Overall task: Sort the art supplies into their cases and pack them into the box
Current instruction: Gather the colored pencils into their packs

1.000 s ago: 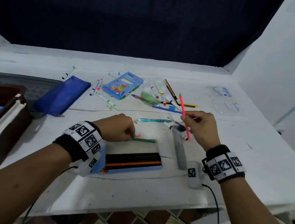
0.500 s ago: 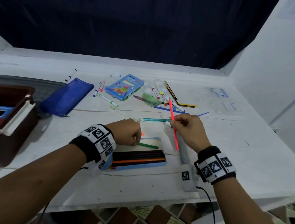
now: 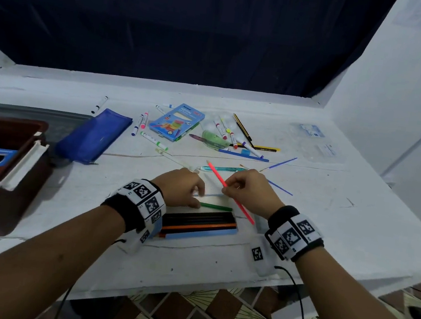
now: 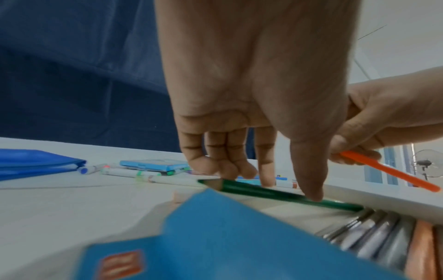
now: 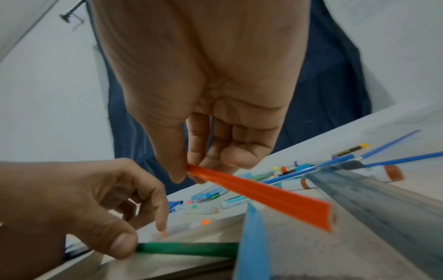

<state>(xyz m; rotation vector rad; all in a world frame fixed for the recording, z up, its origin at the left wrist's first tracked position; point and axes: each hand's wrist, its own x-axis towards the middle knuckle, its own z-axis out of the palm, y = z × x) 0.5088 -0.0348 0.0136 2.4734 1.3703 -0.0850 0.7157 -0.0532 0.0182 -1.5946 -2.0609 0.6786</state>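
An open blue pencil case (image 3: 203, 233) lies near the table's front edge, with black and orange pencils in a row inside. A green pencil (image 3: 215, 207) lies along its far side. My left hand (image 3: 187, 189) is curled over the pencil's left end, with its thumb (image 4: 309, 189) pressing down on it. My right hand (image 3: 249, 192) pinches a red-orange pencil (image 3: 240, 207) by the middle. This pencil slants over the case's right end, with its tip away from me. The brown box (image 3: 4, 188) stands at the far left and holds some packs.
A blue pouch (image 3: 94, 135), a blue neon pencil pack (image 3: 177, 121), loose markers (image 3: 154, 139), thin blue brushes (image 3: 281, 162) and a green item (image 3: 213, 140) lie scattered behind the hands. A grey metal strip (image 5: 383, 208) lies right of the case. A grey tray (image 3: 25, 114) sits behind the box.
My right hand has carried the red-orange pencil left and nearer, until it is over the case's right end beside my left hand. The left hand has stayed on the green pencil.
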